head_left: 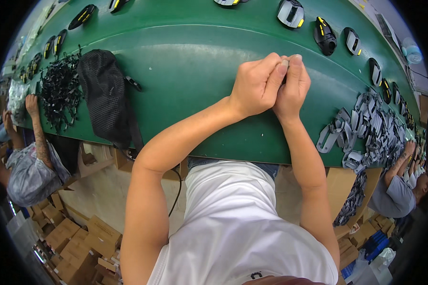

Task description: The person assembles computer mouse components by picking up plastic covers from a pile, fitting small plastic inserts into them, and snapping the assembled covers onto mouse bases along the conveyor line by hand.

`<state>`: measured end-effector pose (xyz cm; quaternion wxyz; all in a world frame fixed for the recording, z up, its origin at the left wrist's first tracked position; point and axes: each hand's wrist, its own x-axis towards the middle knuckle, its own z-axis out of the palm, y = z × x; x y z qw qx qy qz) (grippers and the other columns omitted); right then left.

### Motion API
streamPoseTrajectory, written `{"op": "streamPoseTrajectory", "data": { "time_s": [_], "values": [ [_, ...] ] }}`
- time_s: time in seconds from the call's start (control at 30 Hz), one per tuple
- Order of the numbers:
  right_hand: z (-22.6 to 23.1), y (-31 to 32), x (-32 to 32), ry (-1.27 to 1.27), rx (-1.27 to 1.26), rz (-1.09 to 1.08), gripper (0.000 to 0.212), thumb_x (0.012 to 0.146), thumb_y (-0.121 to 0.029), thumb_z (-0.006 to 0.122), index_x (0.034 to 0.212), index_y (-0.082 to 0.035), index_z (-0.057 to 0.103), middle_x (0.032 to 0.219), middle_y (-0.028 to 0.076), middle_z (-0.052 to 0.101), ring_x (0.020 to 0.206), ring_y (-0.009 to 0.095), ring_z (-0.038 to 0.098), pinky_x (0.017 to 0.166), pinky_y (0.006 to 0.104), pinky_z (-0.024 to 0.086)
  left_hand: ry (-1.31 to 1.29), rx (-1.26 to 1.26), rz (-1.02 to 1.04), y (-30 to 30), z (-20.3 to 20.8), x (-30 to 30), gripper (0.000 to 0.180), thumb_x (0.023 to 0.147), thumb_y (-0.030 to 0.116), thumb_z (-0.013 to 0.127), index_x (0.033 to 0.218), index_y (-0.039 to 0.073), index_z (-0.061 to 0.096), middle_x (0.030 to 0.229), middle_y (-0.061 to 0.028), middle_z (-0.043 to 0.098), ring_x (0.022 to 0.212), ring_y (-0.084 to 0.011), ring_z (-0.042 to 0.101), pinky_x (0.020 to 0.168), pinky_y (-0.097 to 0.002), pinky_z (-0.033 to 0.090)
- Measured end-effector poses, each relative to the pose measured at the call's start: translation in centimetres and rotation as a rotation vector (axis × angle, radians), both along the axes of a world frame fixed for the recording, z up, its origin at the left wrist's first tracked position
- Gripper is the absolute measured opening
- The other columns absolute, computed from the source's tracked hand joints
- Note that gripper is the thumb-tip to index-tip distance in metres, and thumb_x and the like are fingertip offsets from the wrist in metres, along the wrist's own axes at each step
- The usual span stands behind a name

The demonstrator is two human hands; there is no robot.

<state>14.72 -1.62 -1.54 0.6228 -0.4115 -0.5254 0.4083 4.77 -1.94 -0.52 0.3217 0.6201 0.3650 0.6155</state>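
In the head view, the left hand [257,86] and the right hand [292,91] are curled and pressed together, to the right of the black mesh bag [101,90]. Between them shows a small dark piece [285,79], mostly hidden. The bag lies on the green table [190,61]; left of it is a heap of black parts [62,90], far right of it a pile of grey parts [378,126]. Cardboard boxes [76,244] lie lower than the bag; one co-worker [32,173] is at its left, another person [395,197] far to its right.
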Motion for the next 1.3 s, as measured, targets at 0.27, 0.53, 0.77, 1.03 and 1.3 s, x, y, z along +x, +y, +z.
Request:
{"op": "streamPoseTrajectory", "data": {
  "time_s": [0.27,0.53,0.77,1.03,1.3],
  "values": [
    [0.17,0.15,-0.06,0.066,0.021,0.062,0.038,0.101,-0.028,0.040,0.072,-0.004,0.046,0.065,-0.004,0.044,0.058,0.003,0.035,0.050,0.0205,0.029,-0.116,-0.147,-0.084,0.20,-0.28,-0.03,0.022,0.092,0.011,0.048,0.074,0.000,0.049,0.054,-0.0126,0.051,0.043,-0.0219,0.048,0.044,-0.0321,0.038],
    [0.43,-0.32,-0.10,-0.066,0.024,-0.031,0.038,0.101,-0.027,0.039,0.071,-0.004,0.045,0.064,-0.004,0.043,0.058,0.003,0.034,0.050,0.0205,0.028,-0.071,-0.075,-0.028,-0.04,-0.17,0.33,0.028,0.096,0.015,0.046,0.071,0.001,0.047,0.052,-0.0039,0.048,0.045,-0.0084,0.043,0.042,-0.0259,0.034],
    [0.08,-0.23,-0.03,0.019,0.003,0.028,0.038,0.101,-0.028,0.039,0.072,-0.004,0.047,0.065,-0.004,0.044,0.058,0.003,0.035,0.050,0.0203,0.029,-0.046,-0.077,-0.043,-0.30,-0.28,-0.01,0.023,0.093,0.013,0.048,0.074,0.000,0.051,0.055,-0.0118,0.053,0.044,-0.0209,0.049,0.044,-0.0306,0.039],
    [0.35,-0.02,-0.08,0.031,0.014,0.026,0.038,0.100,-0.028,0.040,0.072,-0.004,0.048,0.064,-0.004,0.044,0.058,0.003,0.036,0.050,0.0198,0.029,-0.137,-0.221,-0.066,-0.09,-0.31,0.22,0.025,0.093,0.013,0.047,0.072,0.000,0.049,0.054,-0.0110,0.051,0.043,-0.0196,0.048,0.044,-0.0308,0.038],
    [0.13,0.07,0.11,-0.005,-0.017,0.002,0.037,0.100,-0.027,0.040,0.072,-0.004,0.048,0.064,-0.005,0.044,0.058,0.002,0.035,0.050,0.0199,0.029,-0.114,-0.142,-0.033,-0.01,-0.47,0.47,0.028,0.095,0.016,0.045,0.072,0.001,0.048,0.054,-0.0065,0.050,0.045,-0.0138,0.046,0.043,-0.0276,0.037]
  ]
}}
